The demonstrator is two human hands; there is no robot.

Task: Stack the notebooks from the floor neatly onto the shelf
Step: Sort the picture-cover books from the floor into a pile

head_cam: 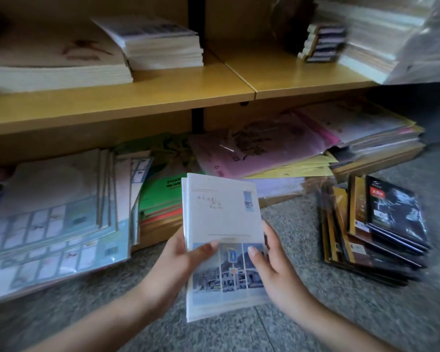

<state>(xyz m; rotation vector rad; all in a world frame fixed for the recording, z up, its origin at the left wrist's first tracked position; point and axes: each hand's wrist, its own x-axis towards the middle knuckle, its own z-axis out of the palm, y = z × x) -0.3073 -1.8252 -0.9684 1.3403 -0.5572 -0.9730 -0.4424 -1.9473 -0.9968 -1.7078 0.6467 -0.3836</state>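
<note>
Evidently midway: left hand (178, 265) and right hand (277, 271) clasp white notebooks (221, 219), while dark notebooks (384, 232) on the floor (315, 316) await the shelf (163, 96).

The left hand (181, 260) and right hand (274, 268) are bare, with short-trimmed nails (251, 249)

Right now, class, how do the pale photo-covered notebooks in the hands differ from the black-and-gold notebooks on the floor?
The pale photo-covered notebooks are whitish; the black-and-gold notebooks are dark and glossy. The pale ones are held by the left hand and right hand; the dark ones lie on the grey floor. The pale ones sit squared; the dark ones are fanned askew. Neither is shelved.
</note>
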